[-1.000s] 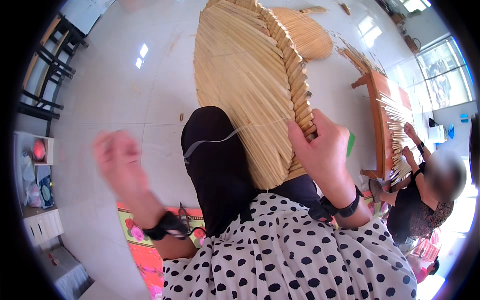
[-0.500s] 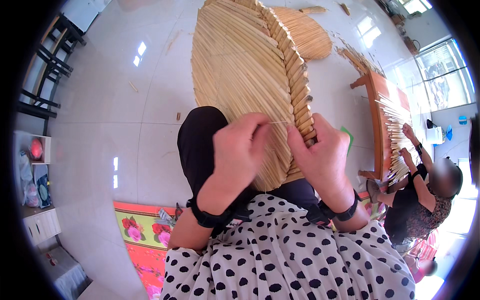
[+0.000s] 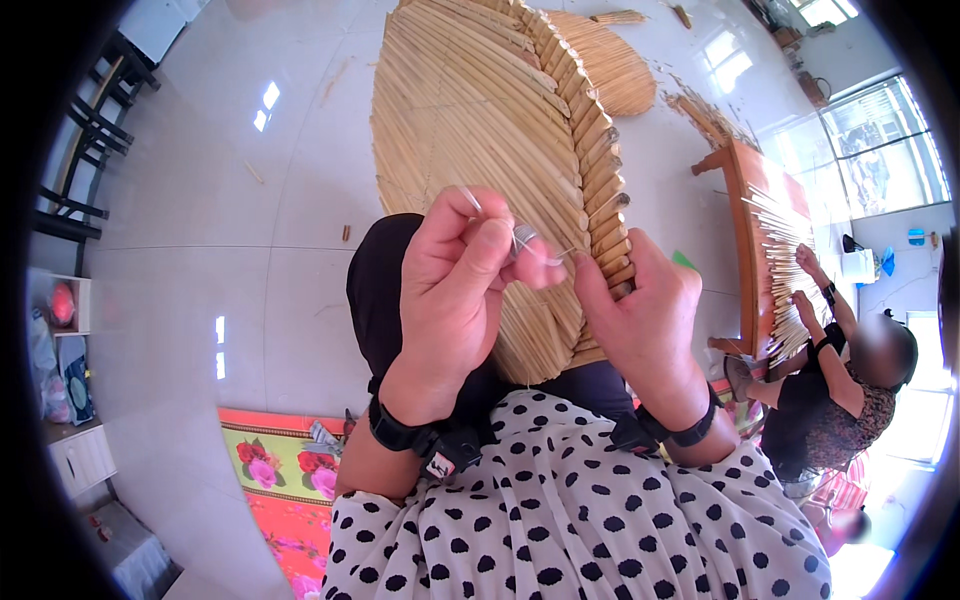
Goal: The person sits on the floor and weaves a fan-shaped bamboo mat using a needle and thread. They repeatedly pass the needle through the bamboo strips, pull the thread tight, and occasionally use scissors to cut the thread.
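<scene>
Much glossy tiled floor (image 3: 190, 300), flowered mat (image 3: 280, 450) — left hand (image 3: 450, 285) curled on clear strip (image 3: 523, 238), right hand (image 3: 642, 305) tight on stalk panel (image 3: 465, 125)

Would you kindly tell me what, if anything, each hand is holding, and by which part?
The left hand holds a clear strand by a looped stretch; the right hand grips the stalk panel by its ridged right edge.

You have two hands, your left hand (image 3: 455, 270) and your right hand (image 3: 645, 310); you wear two black wristbands (image 3: 398, 430); around you are two stalk panels (image 3: 470, 130), one brown table (image 3: 744, 285) and one co-worker (image 3: 862, 425) seated beside it.
</scene>
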`<state>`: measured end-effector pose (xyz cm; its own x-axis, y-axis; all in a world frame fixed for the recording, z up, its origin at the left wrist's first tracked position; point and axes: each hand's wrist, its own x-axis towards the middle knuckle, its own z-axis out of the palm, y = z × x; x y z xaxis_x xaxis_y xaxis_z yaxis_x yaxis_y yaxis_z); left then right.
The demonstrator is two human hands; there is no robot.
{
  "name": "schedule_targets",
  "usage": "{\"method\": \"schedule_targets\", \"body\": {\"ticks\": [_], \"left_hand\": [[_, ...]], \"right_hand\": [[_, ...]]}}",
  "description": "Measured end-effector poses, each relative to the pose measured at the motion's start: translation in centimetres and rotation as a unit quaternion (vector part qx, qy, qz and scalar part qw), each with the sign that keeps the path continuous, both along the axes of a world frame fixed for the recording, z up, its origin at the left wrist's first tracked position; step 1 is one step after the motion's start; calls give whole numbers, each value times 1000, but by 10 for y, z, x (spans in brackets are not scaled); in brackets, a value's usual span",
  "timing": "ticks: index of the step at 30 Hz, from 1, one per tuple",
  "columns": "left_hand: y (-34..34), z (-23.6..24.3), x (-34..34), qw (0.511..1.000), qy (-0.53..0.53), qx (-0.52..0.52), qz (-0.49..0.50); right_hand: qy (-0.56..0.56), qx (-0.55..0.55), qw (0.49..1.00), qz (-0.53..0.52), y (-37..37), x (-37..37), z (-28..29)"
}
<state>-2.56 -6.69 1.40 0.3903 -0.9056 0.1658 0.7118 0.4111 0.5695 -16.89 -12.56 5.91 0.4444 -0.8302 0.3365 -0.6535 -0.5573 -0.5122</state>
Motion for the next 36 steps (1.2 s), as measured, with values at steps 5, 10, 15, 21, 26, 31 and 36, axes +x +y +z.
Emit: {"method": "schedule_targets", "body": {"ticks": [5, 10, 15, 21, 26, 31, 36], "left_hand": [[7, -7, 16, 996, -77, 47, 2], [6, -12, 28, 994, -83, 61, -17], [6, -31, 65, 902, -344, 244, 97], [45, -21, 105, 742, -457, 382, 307], [51, 5, 62, 825, -491, 227, 163], [43, 11, 32, 791, -575, 196, 72], [34, 3, 21, 780, -604, 119, 112]], "right_hand": [[16, -15, 1000, 1, 0, 1, 2], [9, -13, 1000, 18, -4, 1, -1], [21, 32, 999, 10, -8, -7, 0], [-22, 87, 995, 42, -7, -13, 3], [-6, 97, 995, 23, -2, -15, 5], [-13, 111, 994, 10, 0, -11, 2], [-33, 112, 993, 11, 0, -10, -1]]}}
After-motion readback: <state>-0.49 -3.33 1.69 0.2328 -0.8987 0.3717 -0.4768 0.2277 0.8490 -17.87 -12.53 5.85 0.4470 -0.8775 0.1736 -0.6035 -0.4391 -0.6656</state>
